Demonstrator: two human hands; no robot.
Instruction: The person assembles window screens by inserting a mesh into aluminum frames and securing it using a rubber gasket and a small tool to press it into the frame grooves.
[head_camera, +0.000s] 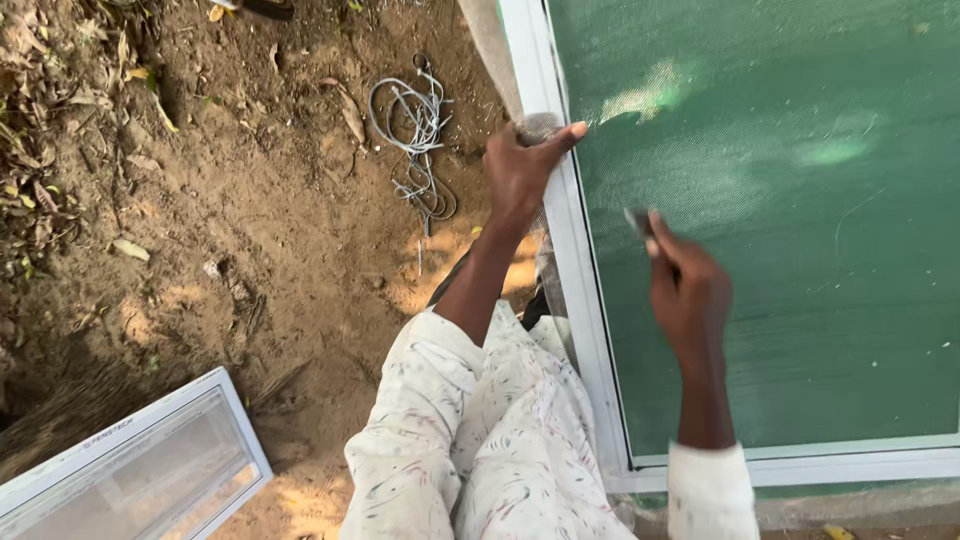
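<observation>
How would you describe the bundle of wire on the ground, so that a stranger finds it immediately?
Start from the big white frame with green mesh on the right. Left of its upper end, above the left hand that grips the frame, a loose coil of pale grey wire lies on the brown soil. Only dry leaves lie around it; nothing else there is looped or grey.

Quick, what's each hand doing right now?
Left hand: closed, pinching gray mesh edge against the white frame.
Right hand: closed on a small tool.
</observation>
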